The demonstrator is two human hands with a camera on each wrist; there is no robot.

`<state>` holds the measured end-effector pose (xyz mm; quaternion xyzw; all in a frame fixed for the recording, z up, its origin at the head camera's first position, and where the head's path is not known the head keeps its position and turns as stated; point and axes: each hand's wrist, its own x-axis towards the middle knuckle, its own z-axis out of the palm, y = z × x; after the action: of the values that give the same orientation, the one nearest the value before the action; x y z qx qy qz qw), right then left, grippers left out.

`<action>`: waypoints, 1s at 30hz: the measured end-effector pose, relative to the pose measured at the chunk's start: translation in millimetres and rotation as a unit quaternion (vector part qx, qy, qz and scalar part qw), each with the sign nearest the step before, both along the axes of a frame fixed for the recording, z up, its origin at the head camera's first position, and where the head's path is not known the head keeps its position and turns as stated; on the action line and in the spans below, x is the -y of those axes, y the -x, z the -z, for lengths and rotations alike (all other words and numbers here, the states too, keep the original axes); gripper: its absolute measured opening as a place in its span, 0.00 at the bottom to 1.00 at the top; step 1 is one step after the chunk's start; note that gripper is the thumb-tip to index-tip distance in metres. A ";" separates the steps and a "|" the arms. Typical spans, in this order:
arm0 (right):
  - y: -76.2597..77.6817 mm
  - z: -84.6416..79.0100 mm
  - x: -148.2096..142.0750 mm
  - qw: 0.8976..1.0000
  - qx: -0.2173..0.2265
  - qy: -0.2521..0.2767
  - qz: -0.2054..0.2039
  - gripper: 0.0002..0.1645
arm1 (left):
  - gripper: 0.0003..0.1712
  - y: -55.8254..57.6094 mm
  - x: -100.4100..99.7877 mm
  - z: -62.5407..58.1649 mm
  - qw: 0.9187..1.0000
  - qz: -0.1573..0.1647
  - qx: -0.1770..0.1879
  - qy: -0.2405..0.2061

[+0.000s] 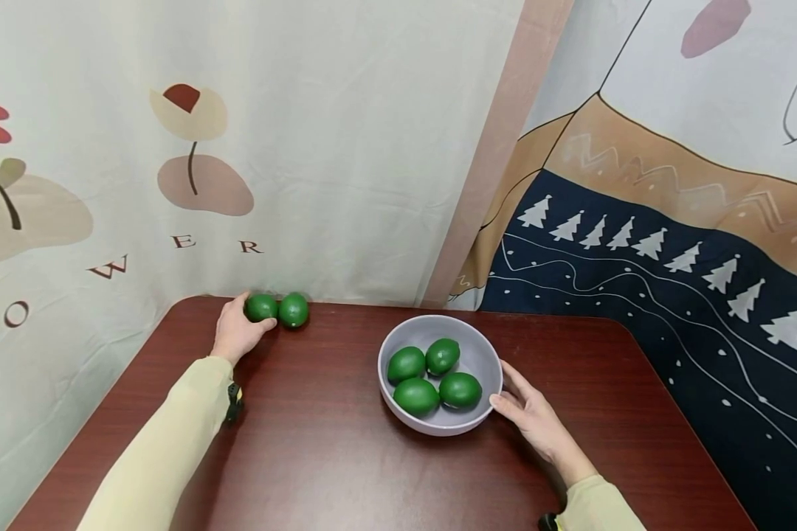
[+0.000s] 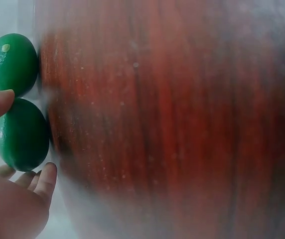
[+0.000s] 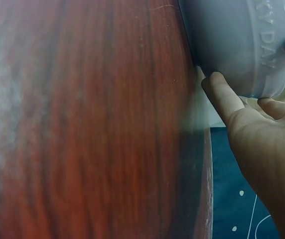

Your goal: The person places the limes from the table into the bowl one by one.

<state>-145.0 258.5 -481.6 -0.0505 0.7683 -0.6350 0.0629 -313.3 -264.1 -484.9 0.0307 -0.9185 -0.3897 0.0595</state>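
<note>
At the table's far left, my left hand (image 1: pixel 237 330) has thumb and fingers around a green lime (image 1: pixel 261 307). A second lime (image 1: pixel 294 310) sits against it on the right. In the left wrist view the held lime (image 2: pixel 20 134) lies between thumb and fingertips, with the other lime (image 2: pixel 10 64) beyond the thumb. My right hand (image 1: pixel 534 420) holds a grey bowl (image 1: pixel 438 428) by its right side, thumb at the rim and fingers along the outer wall. Several limes, among them a front one (image 1: pixel 415 397), lie inside the bowl. Raised lettering marks its wall in the right wrist view.
A dark red-brown wooden table (image 1: pixel 319 457) carries everything. Along its back edge hangs a pale curtain (image 1: pixel 345 184) with printed flowers and letters. Beyond the right edge is a dark blue cloth (image 1: pixel 671 324) with white trees.
</note>
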 end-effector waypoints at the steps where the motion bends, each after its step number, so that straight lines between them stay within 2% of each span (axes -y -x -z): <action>1: -0.1 -0.3 0.2 1.000 0.000 0.002 -0.002 0.44 | 0.50 -0.1 -0.1 0.0 1.000 0.000 0.002 -0.001; 9: -0.8 -2.8 0.7 1.000 -0.005 0.013 -0.004 0.43 | 0.50 -0.2 -0.3 0.0 1.000 -0.004 0.009 -0.008; 15: -0.5 -3.2 0.7 1.000 -0.002 0.010 -0.002 0.43 | 0.48 -0.8 0.2 1.1 1.000 -0.012 0.001 -0.007; 21: -0.3 -3.1 1.1 1.000 -0.002 -0.003 0.001 0.44 | 0.47 -3.6 1.3 1.0 1.000 -0.017 -0.008 -0.009; 30: -0.7 -3.8 0.8 1.000 -0.005 0.012 -0.007 0.43 | 0.47 -8.5 5.3 1.0 1.000 -0.015 -0.011 -0.020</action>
<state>-144.3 257.6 -477.7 -0.0602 0.7603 -0.6437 0.0627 -304.8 -269.3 -486.0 0.0417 -0.9093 -0.4072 0.0747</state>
